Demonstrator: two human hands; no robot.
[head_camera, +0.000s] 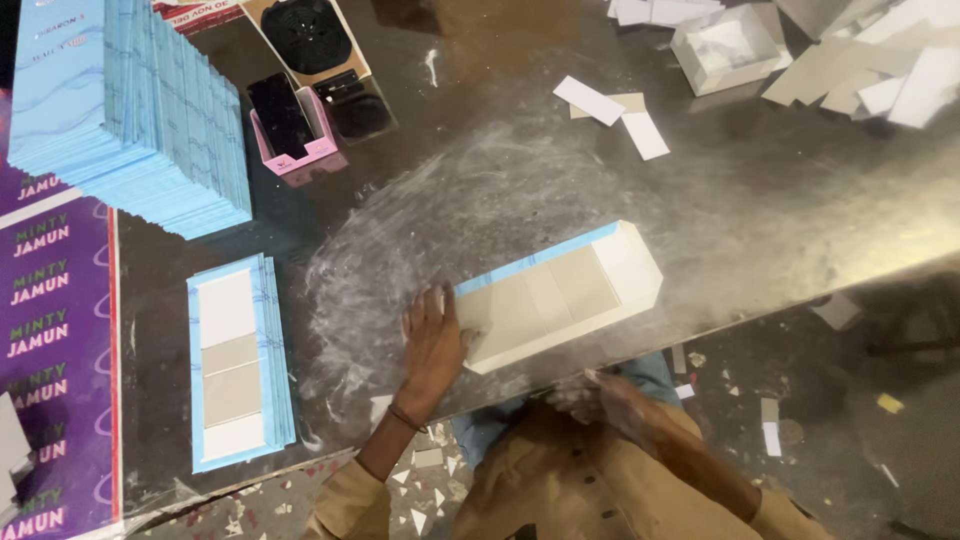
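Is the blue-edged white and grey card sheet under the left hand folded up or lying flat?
Flat: the blue-edged white and grey card sheet lies spread on the metal table, panels face up, left hand pressing one end.

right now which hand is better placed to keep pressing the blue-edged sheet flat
Left. The left hand already rests on the blue-edged sheet, while the right hand is blurred at the table edge, off the sheet.

Pale-blue-edged, grey-and-white cover sheet (555, 295); pink tray (292, 150)

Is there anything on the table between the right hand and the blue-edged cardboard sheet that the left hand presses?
Nothing visible. The right hand is at the table edge just below the blue-edged cardboard sheet; only bare table lies between. The left hand presses its left end.
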